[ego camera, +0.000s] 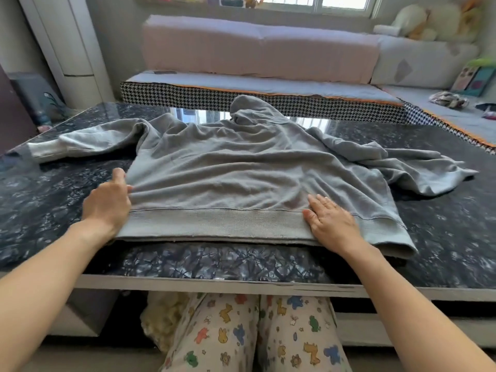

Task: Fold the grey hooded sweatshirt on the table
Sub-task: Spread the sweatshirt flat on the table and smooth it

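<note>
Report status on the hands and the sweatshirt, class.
Left hand grips the grey hooded sweatshirt at its side edge. Right hand flat on the hem. Sweatshirt spread on the dark marbled table, sleeves unfolded. Nothing in the way.

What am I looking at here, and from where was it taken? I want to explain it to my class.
There is no machine: a person wears a camera on the head, looking down at their own arms. A grey hooded sweatshirt lies spread on a dark marbled table, hood away from the person, sleeves out to each side. The left hand grips the cloth at the sweatshirt's left edge. The right hand lies flat, fingers straight, on the ribbed hem. No fold is made yet.
</note>
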Motion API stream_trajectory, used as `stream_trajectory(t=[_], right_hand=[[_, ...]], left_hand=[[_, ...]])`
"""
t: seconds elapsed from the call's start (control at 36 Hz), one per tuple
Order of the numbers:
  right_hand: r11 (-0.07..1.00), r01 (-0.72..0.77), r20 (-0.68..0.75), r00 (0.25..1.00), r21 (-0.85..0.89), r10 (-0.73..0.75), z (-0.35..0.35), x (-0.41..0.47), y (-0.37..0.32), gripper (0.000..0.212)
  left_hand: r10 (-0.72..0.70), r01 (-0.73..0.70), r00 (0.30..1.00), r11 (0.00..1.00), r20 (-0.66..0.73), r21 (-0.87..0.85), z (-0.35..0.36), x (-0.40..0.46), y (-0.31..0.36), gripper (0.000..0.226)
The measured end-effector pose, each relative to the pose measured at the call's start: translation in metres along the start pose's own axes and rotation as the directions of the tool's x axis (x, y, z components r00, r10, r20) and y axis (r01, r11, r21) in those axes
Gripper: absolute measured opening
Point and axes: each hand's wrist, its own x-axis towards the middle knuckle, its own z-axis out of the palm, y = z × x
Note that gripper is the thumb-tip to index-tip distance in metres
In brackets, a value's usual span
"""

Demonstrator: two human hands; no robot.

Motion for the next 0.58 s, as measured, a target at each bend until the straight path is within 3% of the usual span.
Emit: stream_trajectory(t=[0.11, 0.17, 0.22, 0.31, 0.39, 0.44, 0.53, 0.58], right_hand=[[0.999, -0.027, 0.003, 1.0, -0.023, 0.027, -0.001, -0.011, 0.017, 0.055], [0.989, -0.014, -0.077, 0.997, 0.145, 0.026, -0.004, -0.014, 0.022, 0.051], [0.941, -0.024, -0.204, 0.974, 0.338, 0.098, -0.009, -0.015, 0.027, 0.044], [0.935, -0.123, -0.337, 0.91, 0.333, 0.24, -0.022, -0.015, 0.042, 0.036], [0.917, -0.288, -0.351, 0.858, 0.277, 0.376, -0.036, -0.015, 0.065, 0.035], [0.885, -0.372, -0.311, 0.837, 0.28, 0.45, -0.043, -0.015, 0.077, 0.037], [0.846, -0.446, -0.243, 0.821, 0.291, 0.516, -0.044, -0.012, 0.091, 0.037], [0.824, -0.486, -0.214, 0.806, 0.291, 0.551, -0.045, -0.01, 0.096, 0.038]], left_hand=[[0.106, -0.107, 0.994, 0.978, 0.014, 0.178, -0.001, 0.003, -0.005, 0.032], [0.186, -0.179, 0.983, 0.947, 0.001, 0.267, 0.001, 0.004, 0.014, 0.043], [0.354, -0.341, 0.935, 0.906, -0.007, 0.251, 0.005, 0.002, 0.045, 0.051], [0.625, -0.622, 0.78, 0.777, -0.003, 0.096, 0.014, -0.011, 0.108, 0.046], [0.856, -0.854, 0.515, 0.508, -0.046, -0.11, 0.017, -0.039, 0.177, 0.03], [0.926, -0.905, 0.376, 0.365, -0.009, -0.219, 0.017, -0.061, 0.215, 0.034], [0.948, -0.93, 0.291, 0.312, 0.129, -0.196, 0.019, -0.088, 0.254, 0.044], [0.961, -0.949, 0.241, 0.263, 0.134, -0.174, 0.02, -0.1, 0.27, 0.045]])
